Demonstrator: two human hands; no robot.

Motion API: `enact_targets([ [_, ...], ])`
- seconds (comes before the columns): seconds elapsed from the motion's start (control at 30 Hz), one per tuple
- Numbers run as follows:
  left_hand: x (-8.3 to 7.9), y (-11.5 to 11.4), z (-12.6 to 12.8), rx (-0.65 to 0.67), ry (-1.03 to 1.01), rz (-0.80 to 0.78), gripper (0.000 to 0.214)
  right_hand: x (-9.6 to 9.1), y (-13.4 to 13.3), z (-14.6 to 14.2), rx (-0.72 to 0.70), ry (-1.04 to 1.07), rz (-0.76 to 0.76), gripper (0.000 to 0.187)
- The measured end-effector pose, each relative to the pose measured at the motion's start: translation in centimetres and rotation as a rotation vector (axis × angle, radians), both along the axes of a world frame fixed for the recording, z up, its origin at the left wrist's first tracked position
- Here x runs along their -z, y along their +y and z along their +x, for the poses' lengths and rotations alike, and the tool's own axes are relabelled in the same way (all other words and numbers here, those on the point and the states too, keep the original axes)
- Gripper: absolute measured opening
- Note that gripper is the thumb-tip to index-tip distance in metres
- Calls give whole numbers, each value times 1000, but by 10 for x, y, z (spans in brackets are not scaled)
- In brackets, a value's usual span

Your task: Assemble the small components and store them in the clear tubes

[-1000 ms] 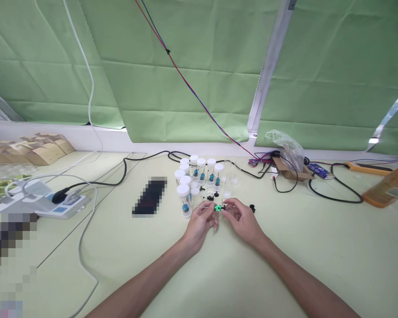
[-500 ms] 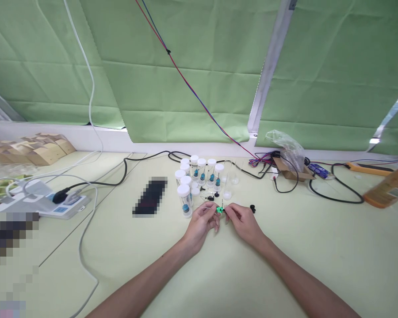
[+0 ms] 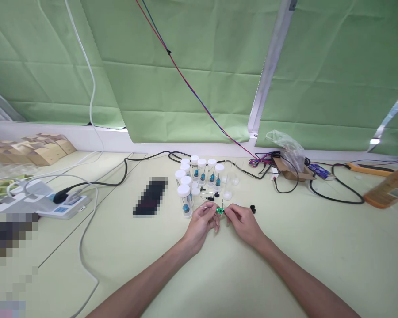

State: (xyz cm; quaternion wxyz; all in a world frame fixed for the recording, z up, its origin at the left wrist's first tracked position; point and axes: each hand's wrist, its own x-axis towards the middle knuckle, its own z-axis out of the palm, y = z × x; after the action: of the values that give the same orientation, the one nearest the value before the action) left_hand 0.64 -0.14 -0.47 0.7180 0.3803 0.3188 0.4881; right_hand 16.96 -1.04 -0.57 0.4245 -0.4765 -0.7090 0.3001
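Observation:
Between my two hands is a small bright green part (image 3: 220,210) with thin metal rods sticking out of it. My left hand (image 3: 202,223) pinches it from the left, fingers closed. From the other side, the closed fingertips of my right hand (image 3: 242,220) grip its right end, where something small and dark shows. Just beyond lie small black fittings (image 3: 211,198) and thin rods. Several clear tubes with white caps (image 3: 183,191) stand behind and to the left, each with a blue piece inside. A black knobbed part (image 3: 252,209) rests beside my right hand.
A blurred-out dark rectangle (image 3: 150,197) lies left of the tubes. Farther left are a white power strip (image 3: 61,211) with cables and some cardboard boxes (image 3: 49,150). To the right are an open carton (image 3: 293,172), black cables and an orange bottle (image 3: 389,187).
Both hands stay in nearly the same place around the green part. The green part appears very slightly turned; nothing is picked up or let go.

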Motion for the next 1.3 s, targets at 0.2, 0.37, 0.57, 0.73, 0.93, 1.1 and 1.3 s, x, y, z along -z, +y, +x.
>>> enact_targets([
  [0.2, -1, 0, 1, -15, -13, -7, 25, -1, -1, -1, 21, 27, -3, 29],
  [0.37, -3, 0, 1, -41, -39, -34, 27, -3, -3, -1, 12, 39, 36, 25],
  [0.57, -2, 0, 1, -23, -23, -23, 28, 1, -1, 0, -9, 46, 35, 20],
  [0.73, -2, -1, 1, -10, -6, -16, 27, 0, -1, 0, -8, 7, 21, 32],
  [0.93, -2, -1, 1, 15, -3, -4, 26, 0, 0, -1, 13, -9, -5, 49],
  [1.1, -2, 0, 1, -22, -28, -28, 27, -1, -1, -2, 30, 57, -11, 26],
  [1.3, -3, 1, 1, -46, -52, -48, 28, -2, -3, -2, 4, 34, 24, 23],
])
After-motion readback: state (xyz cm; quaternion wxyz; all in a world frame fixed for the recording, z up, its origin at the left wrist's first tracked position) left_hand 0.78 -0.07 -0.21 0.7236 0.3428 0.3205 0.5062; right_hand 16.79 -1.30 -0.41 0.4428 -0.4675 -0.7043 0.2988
